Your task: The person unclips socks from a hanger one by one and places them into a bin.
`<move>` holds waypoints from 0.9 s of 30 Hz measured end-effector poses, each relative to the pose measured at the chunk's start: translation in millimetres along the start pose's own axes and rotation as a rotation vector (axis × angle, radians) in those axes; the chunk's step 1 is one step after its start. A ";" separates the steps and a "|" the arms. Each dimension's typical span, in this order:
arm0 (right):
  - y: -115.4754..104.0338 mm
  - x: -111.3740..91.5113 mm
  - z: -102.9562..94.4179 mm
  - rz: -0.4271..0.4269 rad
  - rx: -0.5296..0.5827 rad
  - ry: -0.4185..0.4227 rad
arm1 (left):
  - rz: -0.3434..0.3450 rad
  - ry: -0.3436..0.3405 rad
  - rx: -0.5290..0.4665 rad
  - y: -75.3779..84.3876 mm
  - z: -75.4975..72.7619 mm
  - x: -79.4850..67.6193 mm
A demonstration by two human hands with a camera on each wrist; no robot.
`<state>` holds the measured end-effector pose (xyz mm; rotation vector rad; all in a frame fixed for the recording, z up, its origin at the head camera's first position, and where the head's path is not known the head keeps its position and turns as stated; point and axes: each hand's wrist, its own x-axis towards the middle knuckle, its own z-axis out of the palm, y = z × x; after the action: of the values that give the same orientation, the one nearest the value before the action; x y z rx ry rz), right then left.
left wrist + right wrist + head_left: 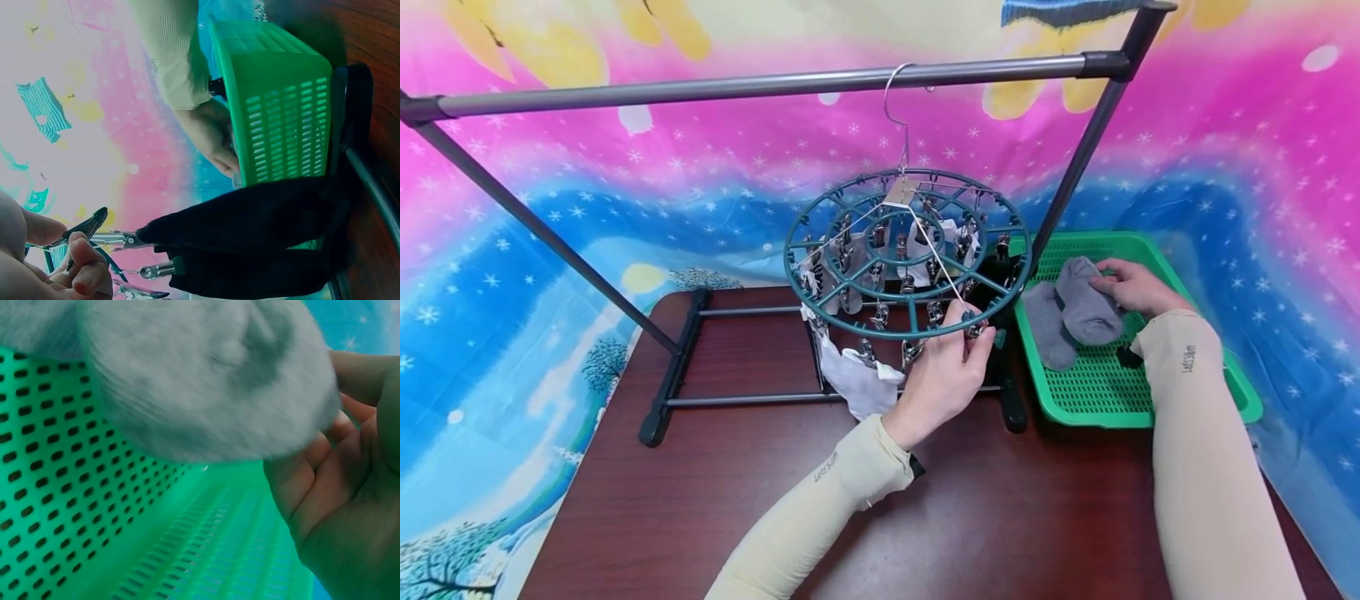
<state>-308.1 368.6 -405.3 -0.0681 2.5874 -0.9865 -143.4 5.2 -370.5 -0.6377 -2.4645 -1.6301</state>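
My right hand [1138, 287] pinches a grey sock [1086, 304] between thumb and fingers, over the green basket [1243, 400]. In the right wrist view the sock [206, 375] hangs from the fingertips, blurred. Another grey sock [1047, 329] lies beside it at the basket's left side. My left hand [946, 371] is at the front right rim of the round green drying hanger [913, 321]. Its thumb and fingers pinch a dark clip [81, 231], seen best in the left wrist view. Close by, black socks [244, 244] hang from metal clips.
The hanger's hook [891, 100] hangs over the top bar [760, 87] of a dark metal rack standing on the brown table [985, 517]. White and grey socks [857, 379] hang from clips at the hanger's front left. A patterned cloth [730, 158] covers the wall behind.
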 end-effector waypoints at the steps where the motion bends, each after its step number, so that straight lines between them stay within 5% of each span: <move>1: 3.2 1.0 0.0 0.006 0.000 -0.019 | -0.002 0.000 0.002 0.3 -0.3 -0.2; 5: 18.5 2.4 -0.4 0.041 -0.013 -0.089 | -0.009 -0.004 0.000 1.0 -1.3 -0.7; 13: 43.3 0.9 1.4 0.064 -0.065 -0.093 | -0.005 0.004 -0.002 -0.5 -1.4 -0.9; 27: 40.8 -4.4 8.4 0.079 -0.144 -0.150 | -0.004 0.004 -0.013 0.2 -2.1 -1.5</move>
<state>-297.5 394.8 -436.3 -0.0733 2.4986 -0.7373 -142.2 3.0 -370.0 -0.6313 -2.4553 -1.6487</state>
